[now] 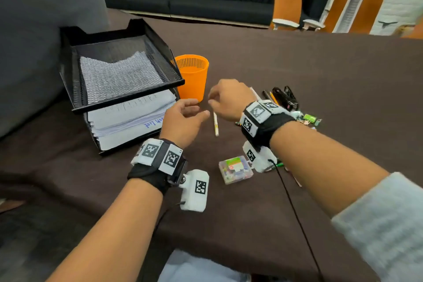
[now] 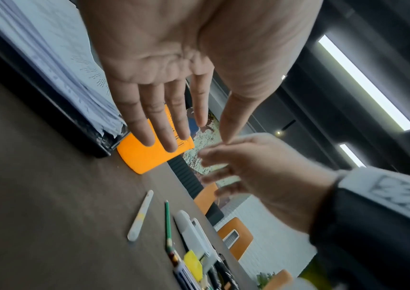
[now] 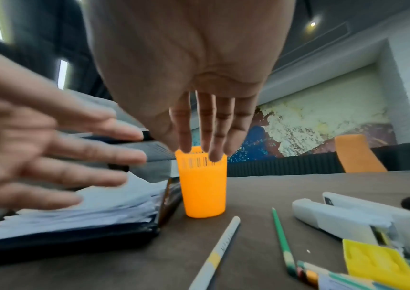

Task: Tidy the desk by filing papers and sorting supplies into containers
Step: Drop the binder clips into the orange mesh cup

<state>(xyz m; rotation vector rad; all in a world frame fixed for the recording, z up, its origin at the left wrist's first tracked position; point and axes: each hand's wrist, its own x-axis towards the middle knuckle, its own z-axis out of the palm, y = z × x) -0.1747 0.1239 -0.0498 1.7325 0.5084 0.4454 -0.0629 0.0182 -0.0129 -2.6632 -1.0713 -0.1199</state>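
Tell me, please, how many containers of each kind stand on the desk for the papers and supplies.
Black mesh paper tray, two tiers: 1
Orange cup: 1
Clear plastic box of small supplies: 1
Total: 3

Orange cup [image 1: 192,75], black mesh tray [image 1: 119,64]
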